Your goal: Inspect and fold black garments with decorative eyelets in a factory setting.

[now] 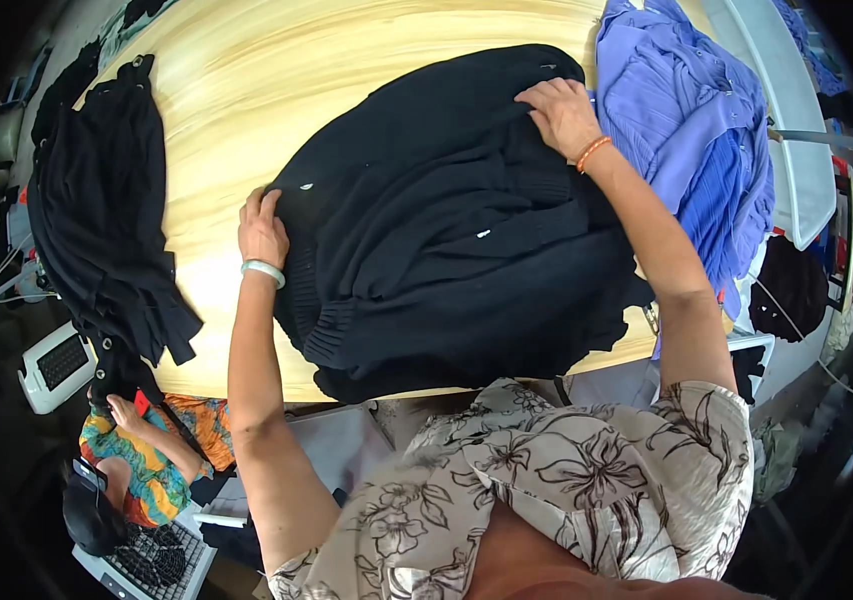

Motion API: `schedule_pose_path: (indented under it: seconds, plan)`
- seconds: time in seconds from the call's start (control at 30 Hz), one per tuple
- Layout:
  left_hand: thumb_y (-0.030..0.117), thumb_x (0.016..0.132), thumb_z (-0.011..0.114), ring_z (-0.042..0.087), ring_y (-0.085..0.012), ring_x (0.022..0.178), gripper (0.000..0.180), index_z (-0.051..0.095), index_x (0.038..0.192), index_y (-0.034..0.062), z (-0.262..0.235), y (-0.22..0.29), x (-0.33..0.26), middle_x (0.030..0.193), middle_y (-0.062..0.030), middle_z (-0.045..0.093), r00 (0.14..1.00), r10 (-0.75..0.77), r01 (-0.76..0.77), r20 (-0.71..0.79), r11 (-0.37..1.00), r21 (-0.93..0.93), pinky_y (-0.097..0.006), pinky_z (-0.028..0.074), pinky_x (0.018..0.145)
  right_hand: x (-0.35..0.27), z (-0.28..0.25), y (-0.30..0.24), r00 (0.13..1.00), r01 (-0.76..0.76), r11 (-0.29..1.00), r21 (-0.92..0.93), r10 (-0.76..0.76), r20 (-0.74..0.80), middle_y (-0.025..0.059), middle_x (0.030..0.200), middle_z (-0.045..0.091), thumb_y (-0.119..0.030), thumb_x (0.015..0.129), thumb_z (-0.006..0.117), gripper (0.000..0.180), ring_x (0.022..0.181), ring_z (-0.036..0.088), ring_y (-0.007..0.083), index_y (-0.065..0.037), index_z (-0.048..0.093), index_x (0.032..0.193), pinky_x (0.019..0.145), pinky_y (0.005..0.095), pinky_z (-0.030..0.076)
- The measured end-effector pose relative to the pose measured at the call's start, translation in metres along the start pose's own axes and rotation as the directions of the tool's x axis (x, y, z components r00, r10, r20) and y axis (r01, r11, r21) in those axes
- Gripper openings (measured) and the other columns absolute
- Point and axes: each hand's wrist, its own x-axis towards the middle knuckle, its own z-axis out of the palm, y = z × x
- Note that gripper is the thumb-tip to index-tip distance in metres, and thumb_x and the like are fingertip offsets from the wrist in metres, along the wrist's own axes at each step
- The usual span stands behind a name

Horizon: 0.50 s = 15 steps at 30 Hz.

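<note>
A large black knitted garment (446, 220) lies spread on a light wooden table (276, 90). My left hand (262, 232), with a pale green bangle on the wrist, rests on the garment's left edge with fingers curled on the fabric. My right hand (561, 115), with an orange band on the wrist, presses and grips the fabric at the garment's far right part. Small white tags show on the black knit.
A pile of purple garments (691, 130) lies at the table's right. Black clothes (96, 220) hang over the table's left edge. Another person in a colourful top (146, 465) sits at the lower left near a keyboard (56, 365).
</note>
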Motion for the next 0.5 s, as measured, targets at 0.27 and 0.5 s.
schedule_pose_path:
  seconds: [0.27,0.5]
  plan:
    - [0.003,0.086,0.064,0.063,-0.0239,0.09,0.018,0.064,0.104,0.001,-0.022,-0.002,0.008,0.102,-0.013,0.066,0.967,-0.249,0.166,-0.045,0.757,-0.632,-0.028,0.049,0.081,0.065,-0.051,0.073,0.896,-0.428,0.84,0.335,0.444,0.031,0.0021,0.082,0.068,-0.037,0.088,0.068,0.039,0.076,0.062,0.0096,0.0,0.066,0.101,0.07,0.026,0.05]
    - [0.004,0.085,0.068,0.06,-0.02,0.071,0.016,0.065,0.1,-0.0014,-0.071,0.051,0.028,0.085,-0.0117,0.063,0.989,-0.135,0.092,-0.063,0.887,-0.452,-0.029,0.048,0.065,0.096,-0.039,-0.084,0.988,0.15,0.931,0.332,-0.128,-0.087,0.0116,0.105,0.063,-0.03,0.078,0.071,0.044,0.099,0.06,0.0307,-0.008,0.061,0.115,0.086,0.0403,0.048]
